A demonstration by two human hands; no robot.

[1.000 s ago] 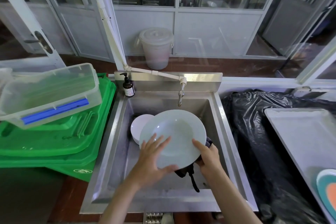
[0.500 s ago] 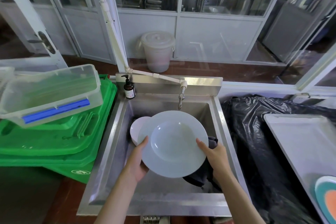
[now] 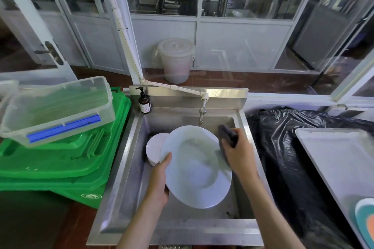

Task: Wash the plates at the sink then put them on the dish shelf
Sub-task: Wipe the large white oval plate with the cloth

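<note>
We see the left hand (image 3: 159,180) gripping the near-left rim of a large white round deep plate (image 3: 195,166), thumb over the face and fingers curled behind it, so that the plate is held tilted above the basin of the stainless steel sink (image 3: 129,168). The right hand (image 3: 239,152) is closed around a dark scrubbing sponge (image 3: 227,135) at the plate's far-right rim; whether the sponge touches the plate we cannot tell. Behind the held plate, partly hidden, a smaller white round plate (image 3: 154,148) stands in the basin's far-left part. A metal tap (image 3: 201,111) hangs above the far edge of the large plate, and a dark pump soap bottle (image 3: 144,102) stands on the sink's back-left corner.
</note>
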